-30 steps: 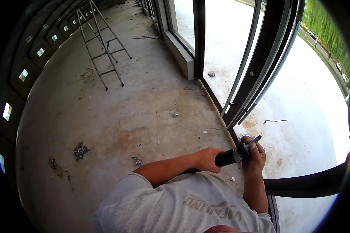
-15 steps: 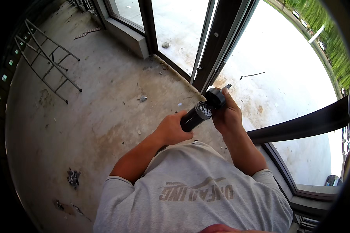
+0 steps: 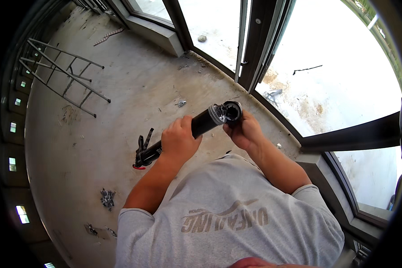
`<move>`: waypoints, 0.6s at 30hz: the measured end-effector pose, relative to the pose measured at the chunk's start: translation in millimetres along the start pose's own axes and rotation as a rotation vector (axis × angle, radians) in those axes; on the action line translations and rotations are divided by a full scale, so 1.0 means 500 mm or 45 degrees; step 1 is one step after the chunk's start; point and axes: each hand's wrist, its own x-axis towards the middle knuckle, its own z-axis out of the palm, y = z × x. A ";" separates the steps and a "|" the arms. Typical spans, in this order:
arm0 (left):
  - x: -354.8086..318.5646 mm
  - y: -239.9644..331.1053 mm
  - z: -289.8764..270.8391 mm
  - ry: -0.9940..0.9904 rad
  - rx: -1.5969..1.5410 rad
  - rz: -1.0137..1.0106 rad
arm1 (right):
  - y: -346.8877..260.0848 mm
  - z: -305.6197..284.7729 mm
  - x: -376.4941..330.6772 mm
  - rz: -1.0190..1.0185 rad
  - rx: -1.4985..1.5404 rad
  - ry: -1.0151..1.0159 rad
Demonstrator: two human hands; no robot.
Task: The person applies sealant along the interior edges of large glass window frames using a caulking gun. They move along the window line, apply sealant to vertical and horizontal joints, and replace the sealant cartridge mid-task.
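My left hand [image 3: 179,139] is wrapped round the black barrel of a caulking gun [image 3: 203,123]. The gun lies slantwise before my chest, its trigger handle [image 3: 143,149] at the lower left and its mouth at the upper right. Crumpled silvery foil [image 3: 219,110] shows inside the clear-rimmed mouth. Between the fingers of my right hand [image 3: 245,131] is a black end cap [image 3: 233,111], its hollow side turned partly toward me. The cap sits right beside the mouth, off the barrel's axis; I cannot tell whether the two touch.
Crumpled foil scraps [image 3: 107,199] lie on the dusty concrete floor [image 3: 116,147]. A metal ladder-like frame [image 3: 69,76] stands at the far left. Dark-framed glass panels and a door post [image 3: 257,44] rise ahead and to the right. A stone [image 3: 202,39] and a stick [image 3: 307,69] lie beyond them.
The gun has swung so that its trigger handle shows at the left. The cap has turned its hollow side toward me, and the whole view has shifted slightly.
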 end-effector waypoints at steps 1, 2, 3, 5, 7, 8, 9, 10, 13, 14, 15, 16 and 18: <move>0.006 0.000 -0.005 0.051 0.031 -0.004 | -0.004 -0.005 0.002 0.030 0.010 -0.002; 0.010 0.007 -0.013 0.098 0.056 -0.018 | -0.008 -0.011 0.003 0.060 0.019 -0.003; 0.011 0.014 -0.019 0.131 0.056 -0.029 | -0.012 -0.017 0.004 0.090 0.029 -0.004; 0.018 0.030 -0.030 0.204 0.055 -0.044 | -0.025 -0.029 0.006 0.104 0.030 -0.017; 0.023 0.056 -0.046 0.234 -0.015 -0.082 | -0.042 -0.035 0.001 0.092 0.014 -0.004; 0.023 0.069 -0.052 0.249 -0.052 -0.106 | -0.054 -0.034 -0.008 0.073 -0.002 0.015; 0.022 0.076 -0.059 0.192 -0.146 -0.151 | -0.063 -0.036 -0.014 0.052 -0.018 0.034; 0.022 0.084 -0.068 0.139 -0.244 -0.196 | -0.076 -0.050 -0.023 -0.257 -0.526 -0.038; 0.010 0.100 -0.072 -0.118 -0.667 -0.337 | -0.120 -0.088 -0.043 -1.037 -1.624 -0.278; 0.004 0.102 -0.069 -0.227 -0.828 -0.381 | -0.135 -0.087 -0.055 -1.170 -1.698 -0.347; 0.000 0.104 -0.062 -0.331 -1.003 -0.379 | -0.149 -0.081 -0.069 -1.305 -1.767 -0.416; -0.004 0.113 -0.051 -0.442 -1.187 -0.374 | -0.157 -0.076 -0.085 -0.958 -1.576 -0.418; 0.006 0.146 -0.033 -0.527 -1.448 -0.059 | -0.164 -0.080 -0.087 -0.817 -1.449 -0.489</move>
